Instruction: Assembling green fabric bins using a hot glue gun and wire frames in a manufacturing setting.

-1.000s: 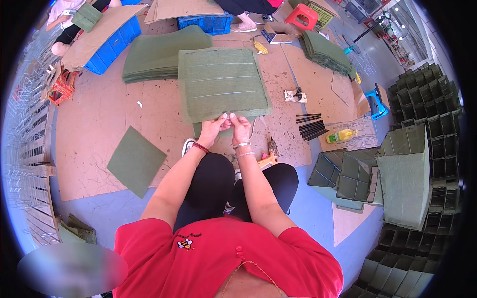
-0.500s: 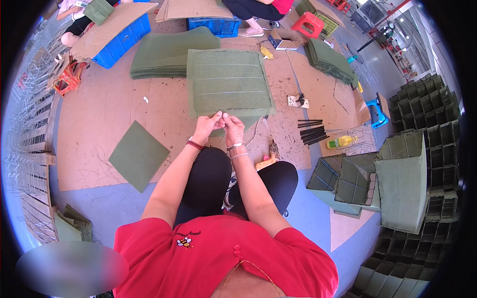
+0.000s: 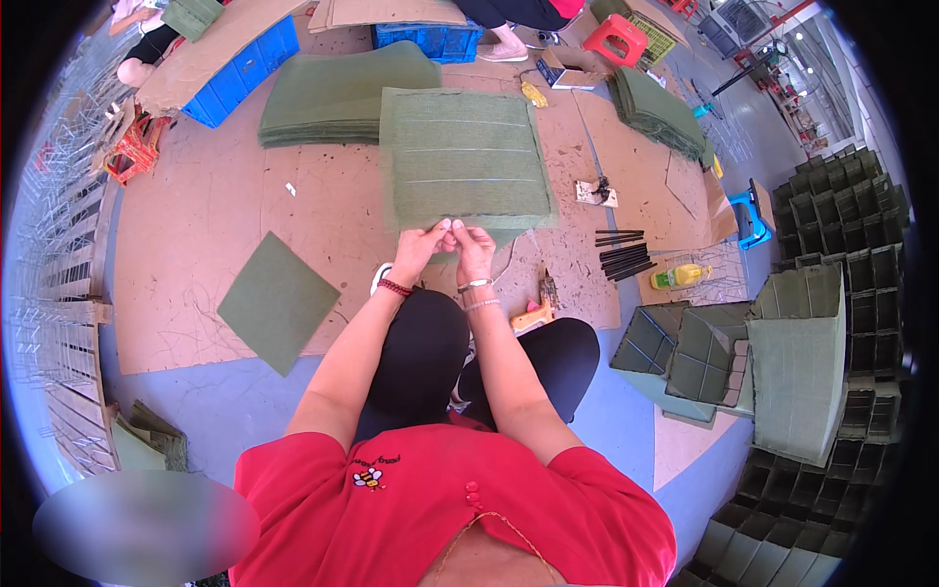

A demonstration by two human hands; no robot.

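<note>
A square green mesh panel [image 3: 468, 161] with three pale straight lines across it is held up in front of my knees. My left hand [image 3: 421, 250] and my right hand [image 3: 475, 254] meet at the middle of its near edge. Both have thumb and fingers pinched on that edge, the fingertips almost touching. Part of another green sheet shows beneath it. Beside my right knee lies a glue gun [image 3: 535, 315] with a yellow handle. To the left, a single green sheet [image 3: 279, 303] lies flat on the cardboard.
Stacks of green sheets [image 3: 342, 93] lie beyond the panel and at far right [image 3: 657, 115]. Black sticks [image 3: 624, 259] and a yellow bottle [image 3: 682, 277] are on the right, near green boxes [image 3: 704, 352]. Other people sit beyond blue crates [image 3: 240, 78]. A wooden pallet [image 3: 73, 342] borders the left.
The panel and both hands appear slightly farther right, with the pinch on the near edge kept. The rest of the scene shifts slightly with the head view.
</note>
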